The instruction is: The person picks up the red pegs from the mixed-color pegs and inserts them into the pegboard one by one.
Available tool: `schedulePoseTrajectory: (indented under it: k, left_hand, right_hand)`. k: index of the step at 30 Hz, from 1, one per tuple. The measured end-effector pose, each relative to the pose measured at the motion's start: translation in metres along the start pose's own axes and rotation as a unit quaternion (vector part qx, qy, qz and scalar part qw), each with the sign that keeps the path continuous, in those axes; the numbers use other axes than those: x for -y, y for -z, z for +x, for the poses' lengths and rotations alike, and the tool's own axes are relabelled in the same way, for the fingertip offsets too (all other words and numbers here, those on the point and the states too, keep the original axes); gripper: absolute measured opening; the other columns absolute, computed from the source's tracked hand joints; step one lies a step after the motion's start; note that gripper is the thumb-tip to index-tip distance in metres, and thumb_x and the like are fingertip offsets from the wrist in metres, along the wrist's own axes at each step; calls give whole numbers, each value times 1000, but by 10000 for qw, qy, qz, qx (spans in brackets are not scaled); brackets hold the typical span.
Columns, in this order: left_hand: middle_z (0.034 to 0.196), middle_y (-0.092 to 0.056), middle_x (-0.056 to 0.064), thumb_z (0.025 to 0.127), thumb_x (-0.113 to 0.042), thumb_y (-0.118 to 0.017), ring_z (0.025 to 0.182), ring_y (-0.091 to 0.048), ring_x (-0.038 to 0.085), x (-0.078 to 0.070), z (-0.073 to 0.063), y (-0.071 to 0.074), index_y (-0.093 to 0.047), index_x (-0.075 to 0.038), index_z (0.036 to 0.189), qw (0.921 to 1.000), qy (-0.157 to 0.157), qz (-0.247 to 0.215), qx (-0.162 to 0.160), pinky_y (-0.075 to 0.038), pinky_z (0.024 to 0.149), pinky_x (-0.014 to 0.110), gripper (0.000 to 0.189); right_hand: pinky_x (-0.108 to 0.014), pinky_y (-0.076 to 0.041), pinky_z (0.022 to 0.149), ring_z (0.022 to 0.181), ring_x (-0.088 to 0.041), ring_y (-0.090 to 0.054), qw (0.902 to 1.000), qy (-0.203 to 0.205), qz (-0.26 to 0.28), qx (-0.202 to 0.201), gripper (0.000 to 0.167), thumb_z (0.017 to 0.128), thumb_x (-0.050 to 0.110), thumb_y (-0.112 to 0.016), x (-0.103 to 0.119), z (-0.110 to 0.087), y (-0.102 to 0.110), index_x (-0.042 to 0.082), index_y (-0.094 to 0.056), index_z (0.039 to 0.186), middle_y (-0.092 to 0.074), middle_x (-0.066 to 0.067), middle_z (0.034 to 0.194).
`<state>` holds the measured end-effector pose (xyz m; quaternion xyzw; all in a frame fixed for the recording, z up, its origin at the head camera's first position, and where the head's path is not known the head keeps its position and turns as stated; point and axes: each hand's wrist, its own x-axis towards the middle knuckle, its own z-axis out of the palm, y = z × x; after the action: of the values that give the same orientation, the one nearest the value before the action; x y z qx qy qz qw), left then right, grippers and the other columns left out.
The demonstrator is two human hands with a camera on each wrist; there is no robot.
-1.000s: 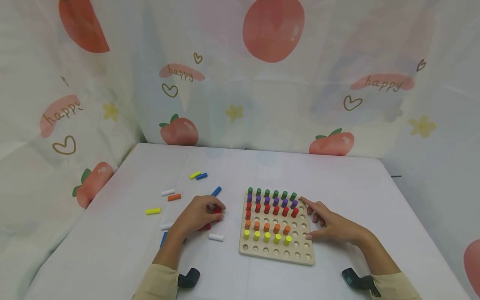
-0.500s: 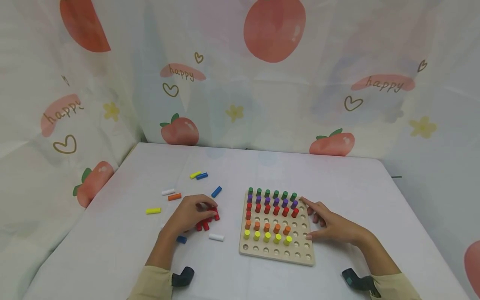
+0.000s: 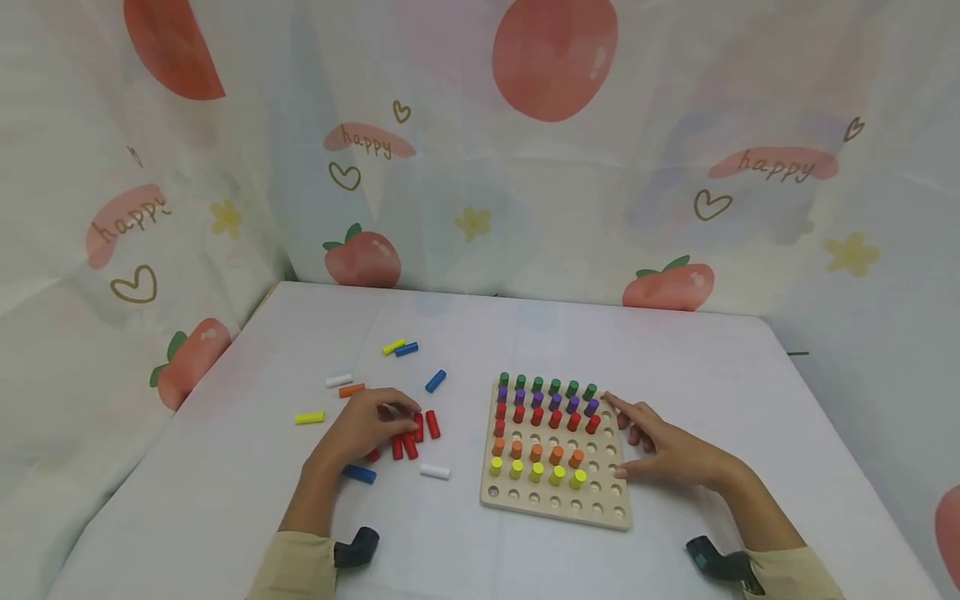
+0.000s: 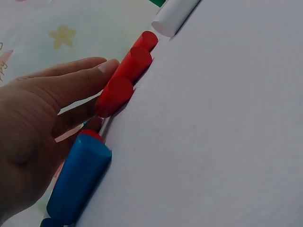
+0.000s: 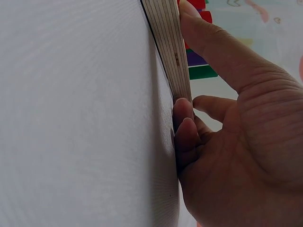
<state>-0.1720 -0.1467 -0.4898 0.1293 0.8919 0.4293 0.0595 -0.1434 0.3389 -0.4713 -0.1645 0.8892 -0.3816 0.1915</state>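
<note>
My left hand [image 3: 367, 425] is over a group of loose red pegs, its thumb and fingertips pinching one red peg [image 3: 418, 427]. Another red peg [image 3: 432, 424] lies just right of the fingertips. In the left wrist view the thumb touches a row of red pegs [image 4: 116, 94], with a blue peg [image 4: 79, 179] lying nearer. The wooden pegboard [image 3: 555, 512] carries rows of green, purple, red, orange and yellow pegs. On its right edge rests my right hand [image 3: 667, 450], index finger at the far corner and thumb lower down. The right wrist view has curled fingertips [image 5: 185, 132] against the board's side.
A white peg [image 3: 435, 472] lies between the red pegs and the board. Farther left are a yellow peg [image 3: 310, 418], an orange peg [image 3: 352, 390] and a white peg [image 3: 339, 381]. Blue pegs [image 3: 436, 381] lie toward the back. A printed curtain [image 3: 450, 167] hangs behind the table.
My left hand has shifted left across the red pegs, leaving one red peg lying free and uncovering several others. The right hand stays on the board's edge.
</note>
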Motion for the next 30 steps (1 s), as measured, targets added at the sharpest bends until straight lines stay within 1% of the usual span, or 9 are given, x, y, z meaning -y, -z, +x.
schedulePoseTrajectory:
  k: [4,6,11,15,20,23,27,30]
  left_hand:
    - [101,-69,-14,88,-17,-85,95,-63,15,4,-2,3,-79,-30,106,10000,-41,-61,-14,-55,84,36,22]
    - [103,-70,-13,88,-18,-85,97,-63,15,6,-2,3,-79,-30,107,9998,-169,-130,53,-55,84,36,23]
    - [107,-70,-14,89,-19,-85,99,-61,17,9,-1,3,-79,-33,109,9981,-459,-203,361,-54,85,39,26]
    - [106,-69,-15,88,-18,-85,98,-59,17,8,-2,2,-79,-32,107,9981,-486,-131,360,-53,86,40,24]
    - [104,-69,-15,88,-18,-86,98,-61,15,8,-2,2,-79,-29,108,9992,-347,45,168,-53,88,38,24]
    - [104,-69,-13,89,-12,-84,98,-62,16,9,-2,4,-79,-28,107,9997,-210,71,65,-55,87,36,24]
    - [106,-69,-10,89,-6,-81,100,-61,19,10,-4,7,-79,-27,106,10000,-75,61,-2,-56,85,36,26]
    - [107,-68,-10,90,-6,-80,101,-60,20,10,-4,8,-78,-27,106,10000,4,74,1,-56,85,34,26]
  right_hand:
    - [-29,-41,77,100,-26,-41,10000,-10,-35,-3,107,83,34,-88,0,0,0,15,-23,165,-39,-10,121]
    - [-29,-42,77,101,-26,-41,10000,-68,-66,-11,107,83,35,-88,0,0,0,16,-23,165,-39,-9,121]
    - [-30,-42,77,101,-27,-41,9999,-102,-134,-6,107,83,36,-88,-2,1,0,17,-23,165,-39,-10,120]
    - [-30,-42,77,101,-27,-41,9998,-76,-162,-11,107,83,37,-88,-3,1,0,16,-23,165,-39,-10,119]
    - [-30,-42,77,101,-27,-42,9999,-58,-144,-6,107,83,37,-88,-3,1,1,17,-24,165,-39,-10,120]
    - [-30,-42,77,101,-27,-42,9999,-76,-141,-3,107,82,37,-88,-3,1,1,17,-24,165,-39,-10,119]
    - [-30,-42,76,100,-27,-42,9998,-91,-162,-11,107,82,37,-88,-3,1,0,17,-24,165,-39,-10,119]
    - [-30,-42,77,100,-27,-42,9999,-65,-155,-24,107,82,37,-88,-4,1,0,17,-24,165,-39,-9,119]
